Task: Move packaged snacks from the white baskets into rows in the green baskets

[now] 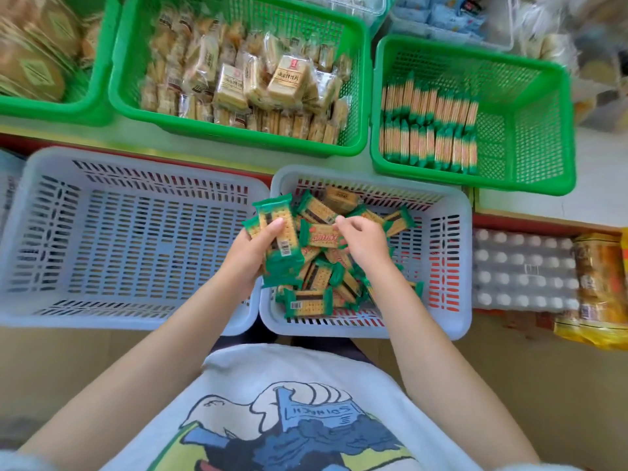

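Observation:
A white basket point(455, 266) in front of me holds a loose heap of green-wrapped cracker packs point(314, 280). My left hand point(253, 251) grips a stack of these packs point(280, 232) upright above the basket's left edge. My right hand point(363, 239) pinches one more pack point(321, 236) lying on top of the heap. Behind and to the right stands a green basket point(530, 137) with two neat rows of the same packs point(430, 127) filling its left half.
An empty white basket point(129, 239) sits at my left. A green basket point(358, 96) of pale biscuit packs stands behind it, another green basket point(98, 96) at far left. An egg tray point(523, 270) and yellow bags point(601, 294) lie at right.

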`<move>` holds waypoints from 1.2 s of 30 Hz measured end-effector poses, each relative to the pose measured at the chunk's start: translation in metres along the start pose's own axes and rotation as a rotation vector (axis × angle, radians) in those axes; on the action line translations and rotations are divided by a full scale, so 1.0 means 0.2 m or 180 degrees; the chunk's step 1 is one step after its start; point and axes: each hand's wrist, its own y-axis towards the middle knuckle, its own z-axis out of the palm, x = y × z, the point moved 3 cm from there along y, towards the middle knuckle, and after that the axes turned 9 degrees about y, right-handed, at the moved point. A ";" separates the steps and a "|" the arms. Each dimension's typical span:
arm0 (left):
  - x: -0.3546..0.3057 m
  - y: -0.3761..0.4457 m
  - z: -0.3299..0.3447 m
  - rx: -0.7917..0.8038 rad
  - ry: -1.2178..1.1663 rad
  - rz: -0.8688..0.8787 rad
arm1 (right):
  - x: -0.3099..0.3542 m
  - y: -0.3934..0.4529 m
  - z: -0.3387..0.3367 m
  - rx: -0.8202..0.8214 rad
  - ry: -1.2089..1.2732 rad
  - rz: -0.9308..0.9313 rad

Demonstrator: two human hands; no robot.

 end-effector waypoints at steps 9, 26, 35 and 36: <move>0.13 0.00 -0.11 -0.0250 0.0176 -0.0180 | -0.16 0.30 0.26 0.0347 -0.1894 -0.0254; 0.06 0.00 -0.10 0.0046 0.0152 -0.0129 | -0.02 0.02 0.12 0.0633 -0.0088 0.0250; -0.26 -0.01 0.17 0.0698 -0.0021 0.0137 | 0.17 -0.15 -0.12 0.1007 0.1278 -0.0041; -0.30 -0.02 0.22 0.0745 -0.0009 0.0095 | 0.18 -0.16 -0.15 0.1110 0.1307 -0.0042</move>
